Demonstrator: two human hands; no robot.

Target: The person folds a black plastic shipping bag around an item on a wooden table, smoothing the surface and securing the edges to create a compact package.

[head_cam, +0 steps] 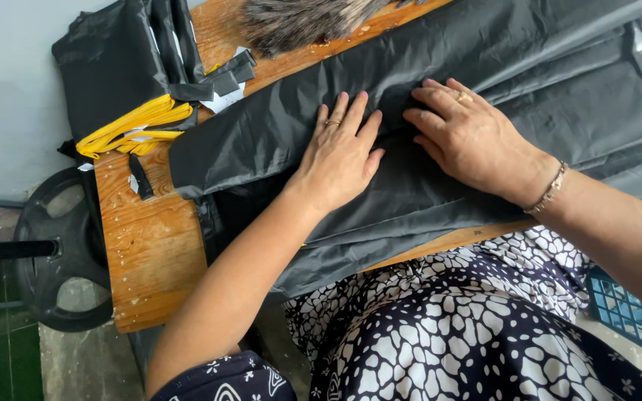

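A stack of black plastic bags (276, 134) lies folded lengthwise across a wooden table (150, 252). My left hand (339, 152) rests flat on the bags with its fingers together, a ring on one finger. My right hand (469, 141) presses down beside it, fingers slightly curled against a fold in the plastic, with a ring and a bracelet at the wrist. Neither hand grips anything; both lie palm down on the black plastic.
Another pile of black bags (117, 63) with yellow drawstring strips (135, 126) sits at the table's far left corner. A furry grey item (299, 22) lies at the top edge. A black weight plate (61, 252) on a bar stands left of the table. A blue crate (618, 304) is lower right.
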